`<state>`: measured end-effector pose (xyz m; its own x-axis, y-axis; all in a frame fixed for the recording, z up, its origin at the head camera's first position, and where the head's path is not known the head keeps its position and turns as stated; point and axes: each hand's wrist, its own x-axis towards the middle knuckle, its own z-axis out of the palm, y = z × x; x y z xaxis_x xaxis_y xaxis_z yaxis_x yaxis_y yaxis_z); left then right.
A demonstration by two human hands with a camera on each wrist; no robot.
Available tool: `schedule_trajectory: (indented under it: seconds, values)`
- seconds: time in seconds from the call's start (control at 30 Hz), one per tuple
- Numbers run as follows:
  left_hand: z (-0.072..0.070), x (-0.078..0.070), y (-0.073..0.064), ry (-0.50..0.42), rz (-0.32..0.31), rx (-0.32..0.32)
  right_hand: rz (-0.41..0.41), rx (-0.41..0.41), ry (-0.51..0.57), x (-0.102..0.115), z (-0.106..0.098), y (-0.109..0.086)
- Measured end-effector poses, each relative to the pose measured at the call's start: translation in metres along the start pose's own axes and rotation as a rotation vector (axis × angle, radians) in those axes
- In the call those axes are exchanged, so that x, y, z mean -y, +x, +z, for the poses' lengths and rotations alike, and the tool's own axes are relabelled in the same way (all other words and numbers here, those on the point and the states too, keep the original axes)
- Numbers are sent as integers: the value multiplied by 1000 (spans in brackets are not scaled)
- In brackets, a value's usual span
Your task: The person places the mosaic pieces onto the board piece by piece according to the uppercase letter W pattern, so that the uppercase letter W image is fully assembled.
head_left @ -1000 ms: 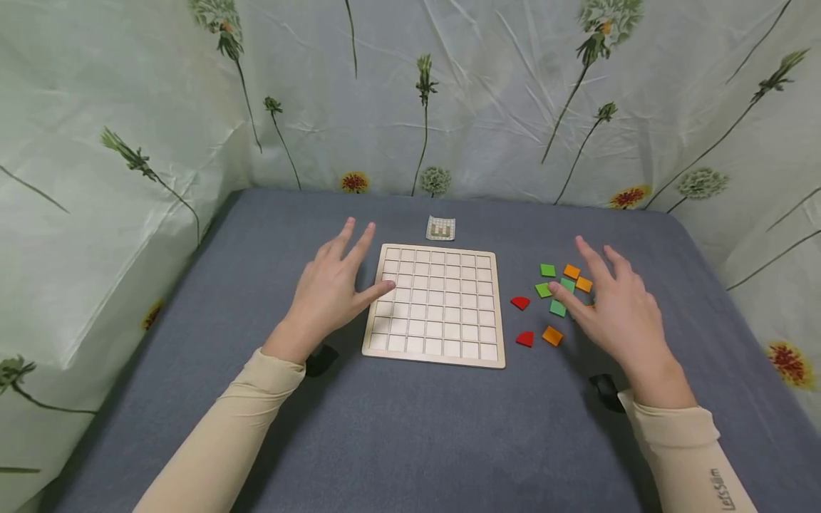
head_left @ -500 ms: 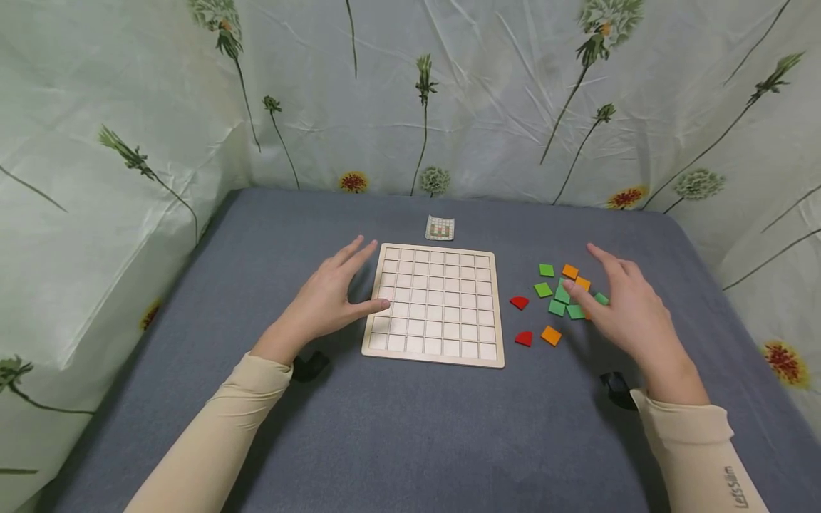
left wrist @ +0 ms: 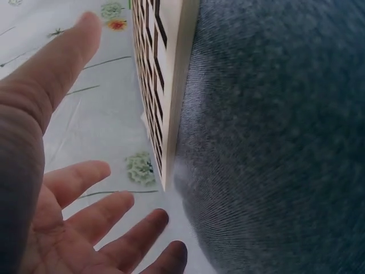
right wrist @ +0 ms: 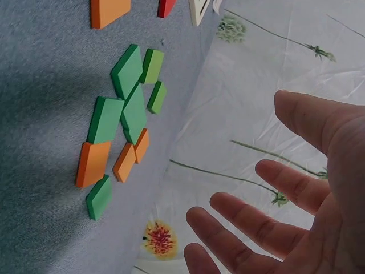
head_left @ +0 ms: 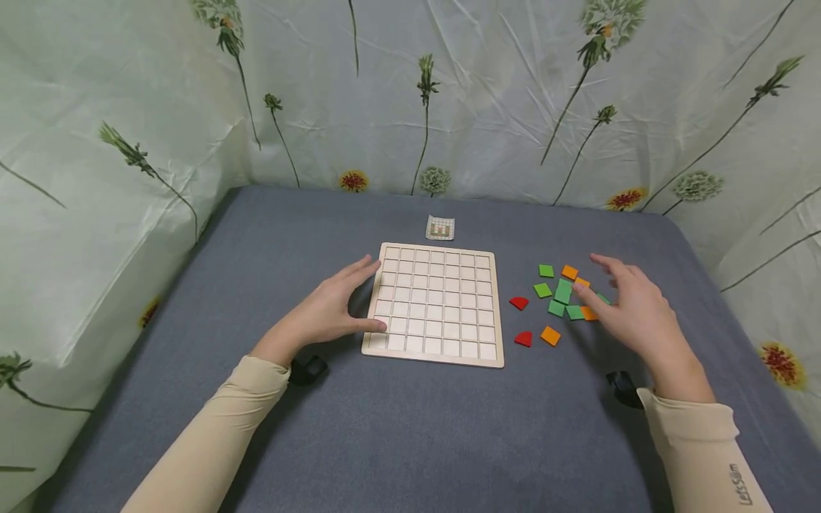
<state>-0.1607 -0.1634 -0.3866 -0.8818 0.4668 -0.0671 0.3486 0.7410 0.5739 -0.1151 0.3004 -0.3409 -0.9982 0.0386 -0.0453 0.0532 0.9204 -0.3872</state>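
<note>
A pale wooden board (head_left: 436, 303) with a square grid lies flat on the table. My left hand (head_left: 330, 306) is at its left edge, thumb and fingers spread apart and holding nothing; the left wrist view shows the board's edge (left wrist: 178, 103) beyond the fingers. Right of the board lie loose flat tiles: green tiles (head_left: 556, 308), light green tiles (head_left: 542, 290), orange tiles (head_left: 550, 336) and two red quarter-round pieces (head_left: 523, 339). My right hand (head_left: 635, 310) hovers over the right side of this group, fingers relaxed and nothing in them, covering part of a green tile.
A small printed card (head_left: 440, 228) with a grid pattern lies behind the board. Grey-blue cloth (head_left: 436, 434) covers the table. A flower-printed sheet (head_left: 500, 100) hangs at the back and sides.
My left hand has lowered toward the board's left edge. My right hand has shifted slightly right and down, uncovering more green and orange tiles. Board and tiles stay put.
</note>
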Motion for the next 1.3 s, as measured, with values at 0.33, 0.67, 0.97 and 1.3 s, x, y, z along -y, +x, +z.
schedule_trajectory:
  seconds: [0.33,0.67,0.97,1.3]
  values:
    - [7,5,0,5,38,45,-31,-5,4,-15,2,1]
    - [9,7,-4,47,53,75,-33,24,6,-29,4,9]
    - [9,8,-6,36,41,103,-25,67,29,-37,7,20]
    - [11,7,-10,6,30,113,-40,136,43,-36,10,43]
